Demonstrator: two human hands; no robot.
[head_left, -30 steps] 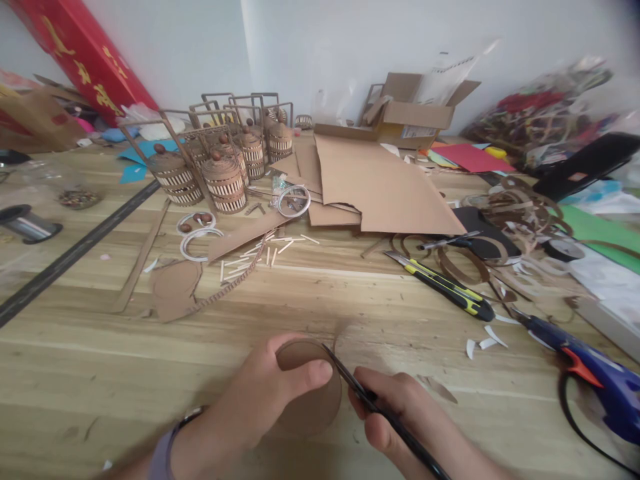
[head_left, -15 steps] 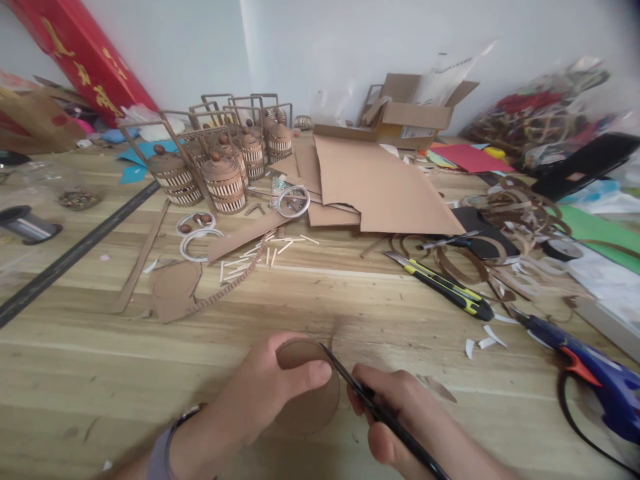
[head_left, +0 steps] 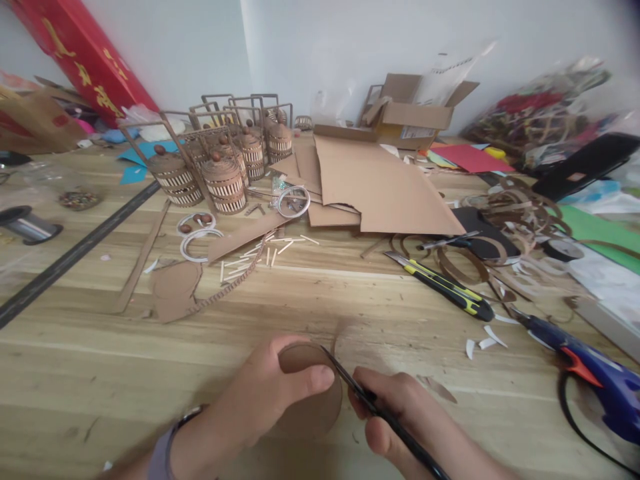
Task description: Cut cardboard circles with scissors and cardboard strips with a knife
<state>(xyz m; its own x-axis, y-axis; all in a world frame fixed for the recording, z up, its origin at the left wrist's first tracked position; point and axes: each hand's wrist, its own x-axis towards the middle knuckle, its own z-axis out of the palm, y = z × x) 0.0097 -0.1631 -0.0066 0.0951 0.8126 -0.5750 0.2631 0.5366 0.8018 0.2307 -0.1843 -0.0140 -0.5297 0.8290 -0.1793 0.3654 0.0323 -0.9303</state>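
My left hand (head_left: 267, 393) pinches a round brown cardboard disc (head_left: 315, 407), thumb lying across its top face, just above the wooden table (head_left: 100, 373) near the front edge. My right hand (head_left: 400, 417) is closed round the handles of dark scissors (head_left: 350, 381). The blades run up and left along the disc's right edge. A thin curl of trimmed cardboard (head_left: 336, 333) stands up just beyond the blade tips.
A yellow-black utility knife (head_left: 440, 285) lies right of centre and a blue glue gun (head_left: 590, 373) with its cord at the far right. Cardboard sheets (head_left: 380, 187), small slatted cardboard lanterns (head_left: 223, 180), white rings, sticks and scraps fill the back. A long black ruler (head_left: 70, 257) crosses the left.
Almost nothing differs. The disc and both hands shifted very slightly; the scissors stay at the disc's right edge.
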